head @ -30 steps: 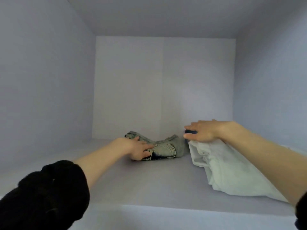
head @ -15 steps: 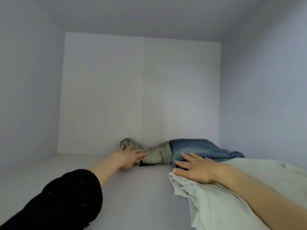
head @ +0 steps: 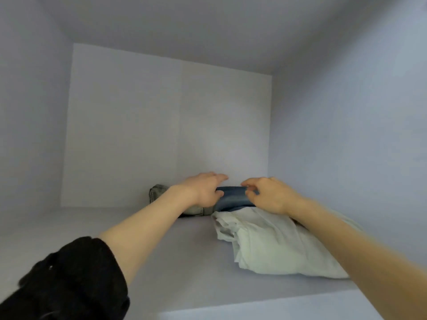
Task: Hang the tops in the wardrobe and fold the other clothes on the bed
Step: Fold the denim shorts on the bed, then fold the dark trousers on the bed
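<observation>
Seemingly near done w/ folding: both hands, left hand (head: 203,192) & right hand (head: 268,195), pinch folded blue jeans (head: 232,198) on wardrobe shelf (head: 161,262) betw grey jeans (head: 158,192) & pale garment (head: 277,245); hung tops not visible

Pale shelf (head: 161,262), grey jeans (head: 157,192), blue jeans (head: 233,199), white garment (head: 277,248)

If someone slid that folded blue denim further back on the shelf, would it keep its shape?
Probably mostly. The blue denim looks thick and compactly folded, so it should slide as a block. Being cloth, its edges may bunch where the left hand and right hand grip it.
</observation>
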`<state>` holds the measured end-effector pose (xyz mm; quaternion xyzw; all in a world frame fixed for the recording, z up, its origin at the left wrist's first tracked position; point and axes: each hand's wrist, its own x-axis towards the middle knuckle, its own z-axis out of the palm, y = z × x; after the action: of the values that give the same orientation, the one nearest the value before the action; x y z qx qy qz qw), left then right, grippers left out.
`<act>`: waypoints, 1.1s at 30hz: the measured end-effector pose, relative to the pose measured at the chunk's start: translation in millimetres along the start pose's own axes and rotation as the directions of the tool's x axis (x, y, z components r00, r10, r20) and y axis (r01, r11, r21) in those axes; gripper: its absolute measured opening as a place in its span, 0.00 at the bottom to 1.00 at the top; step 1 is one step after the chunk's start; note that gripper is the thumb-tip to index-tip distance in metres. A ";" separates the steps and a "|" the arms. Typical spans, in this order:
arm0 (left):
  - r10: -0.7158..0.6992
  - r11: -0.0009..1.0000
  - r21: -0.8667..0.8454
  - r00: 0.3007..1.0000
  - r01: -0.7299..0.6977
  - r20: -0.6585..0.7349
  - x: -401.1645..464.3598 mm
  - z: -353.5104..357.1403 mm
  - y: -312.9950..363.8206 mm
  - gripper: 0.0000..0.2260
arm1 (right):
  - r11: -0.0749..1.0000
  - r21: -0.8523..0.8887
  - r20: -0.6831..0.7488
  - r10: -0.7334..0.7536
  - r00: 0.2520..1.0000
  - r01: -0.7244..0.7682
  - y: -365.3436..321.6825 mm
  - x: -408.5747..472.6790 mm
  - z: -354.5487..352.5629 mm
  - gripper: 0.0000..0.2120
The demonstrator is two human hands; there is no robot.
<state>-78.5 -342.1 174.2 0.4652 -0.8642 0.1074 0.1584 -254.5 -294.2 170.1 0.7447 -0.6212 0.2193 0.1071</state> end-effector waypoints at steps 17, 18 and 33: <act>0.418 0.447 -0.713 0.831 -0.540 -0.367 -294.0 66.0 285.5 0.13 | 0.743 0.288 -0.193 0.663 0.723 -0.604 -28.8 -491.8 -49.1 0.12; 0.441 0.414 -0.733 0.823 -0.539 -0.357 -304.7 70.0 296.4 0.13 | 0.713 0.316 -0.153 0.689 0.708 -0.626 -30.5 -514.1 -46.7 0.12; 0.905 -0.100 -0.815 0.289 -0.571 -0.313 -543.1 77.1 692.2 0.12 | 0.051 0.407 -0.226 0.973 -0.047 -0.912 -35.4 -972.8 -154.4 0.12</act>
<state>-391.4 427.1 -126.6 -0.2477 -0.9034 -0.3323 0.1101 -378.5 634.2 -137.0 0.0422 -0.8983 0.4370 0.0171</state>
